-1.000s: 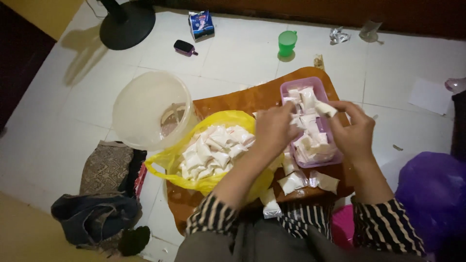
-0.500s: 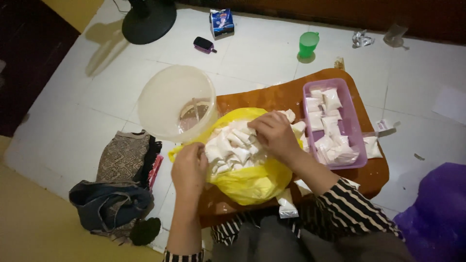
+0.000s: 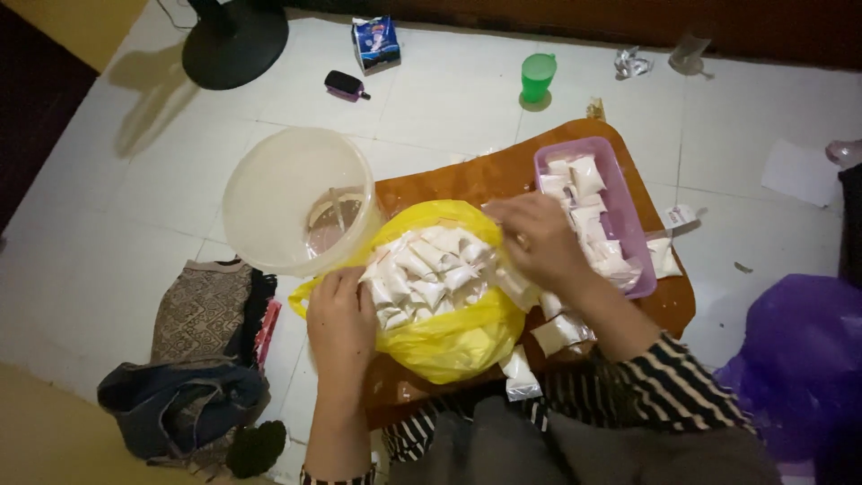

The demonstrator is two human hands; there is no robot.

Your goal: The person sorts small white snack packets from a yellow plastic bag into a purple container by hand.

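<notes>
A clear bucket [image 3: 296, 199] sits nearly empty on the tiled floor. On the brown surface [image 3: 467, 180], the left hand [image 3: 341, 314] pinches the yellow bag [image 3: 449, 337] rim, keeping it open over its white packets [image 3: 426, 269]; the right hand [image 3: 534, 238] closes its grip on one packet. A purple tray [image 3: 620, 211] holds more

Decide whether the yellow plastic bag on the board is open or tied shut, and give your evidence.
Open. The yellow bag has its mouth spread wide, showing many small white packets inside; the left hand holds its rim and the right hand reaches over it.
</notes>
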